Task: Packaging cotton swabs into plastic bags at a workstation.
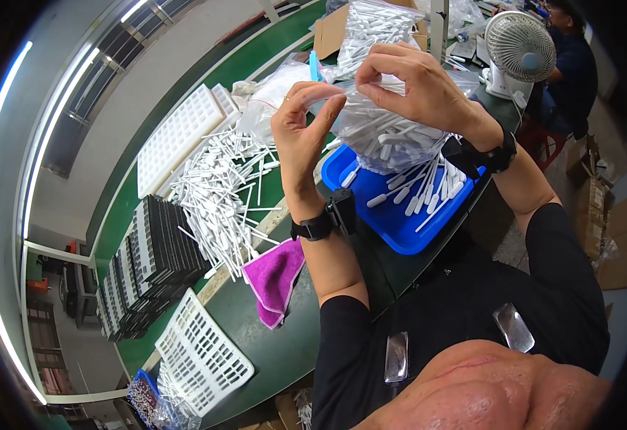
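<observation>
A clear plastic bag full of white swab-like sticks hangs above the right side of the bench, over a blue tray. My left hand pinches the bag's top edge at its left corner, thumb against forefinger. Farther right, the fingers of my right hand are closed on the same top edge. More white sticks with wide flat ends lie loose in the tray, partly under the bag. Both wrists carry black strapped devices.
Left of my left arm spreads a heap of loose white sticks. Around it are white hole trays, stacked black racks, a purple cloth and a white perforated tray. A fan and a seated person are far right.
</observation>
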`<state>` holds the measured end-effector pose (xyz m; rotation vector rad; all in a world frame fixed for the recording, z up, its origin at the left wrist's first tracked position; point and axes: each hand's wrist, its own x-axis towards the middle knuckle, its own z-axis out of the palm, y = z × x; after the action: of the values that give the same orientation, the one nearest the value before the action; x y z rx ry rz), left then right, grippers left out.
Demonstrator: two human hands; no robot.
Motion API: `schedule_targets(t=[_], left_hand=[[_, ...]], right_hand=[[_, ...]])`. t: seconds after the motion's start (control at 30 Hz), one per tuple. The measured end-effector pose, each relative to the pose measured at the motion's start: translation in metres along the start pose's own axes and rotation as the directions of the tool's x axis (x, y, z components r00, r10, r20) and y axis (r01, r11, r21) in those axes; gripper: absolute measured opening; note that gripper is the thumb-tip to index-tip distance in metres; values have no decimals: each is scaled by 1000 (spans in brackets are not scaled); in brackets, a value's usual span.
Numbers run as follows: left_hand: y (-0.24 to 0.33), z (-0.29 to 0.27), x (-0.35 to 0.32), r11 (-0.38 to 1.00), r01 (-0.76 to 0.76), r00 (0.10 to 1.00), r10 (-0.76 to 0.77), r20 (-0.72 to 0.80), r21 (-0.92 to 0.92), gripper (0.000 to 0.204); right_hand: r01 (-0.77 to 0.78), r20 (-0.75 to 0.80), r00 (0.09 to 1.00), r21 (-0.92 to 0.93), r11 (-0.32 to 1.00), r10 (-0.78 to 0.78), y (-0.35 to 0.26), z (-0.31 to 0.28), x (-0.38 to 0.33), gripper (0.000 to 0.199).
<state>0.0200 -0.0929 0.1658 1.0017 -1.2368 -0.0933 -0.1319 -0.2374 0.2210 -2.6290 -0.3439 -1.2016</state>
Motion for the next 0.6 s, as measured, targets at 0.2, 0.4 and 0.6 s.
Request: schedule_targets(t=[0.2, 0.4, 0.6], left_hand=[[6, 7, 1, 998, 58, 998, -60, -37, -37, 17], [5, 10, 1, 994, -9, 999, 15, -47, 113, 17], [11, 5, 1, 962, -77, 996, 83, -12, 263, 15]], right_hand=[[92, -17, 996, -44, 995, -93, 0, 1, 1, 8], [87, 0, 996, -48, 995, -87, 0, 0, 1, 9], [101, -7, 995, -127, 987, -103, -1, 1, 0, 8]])
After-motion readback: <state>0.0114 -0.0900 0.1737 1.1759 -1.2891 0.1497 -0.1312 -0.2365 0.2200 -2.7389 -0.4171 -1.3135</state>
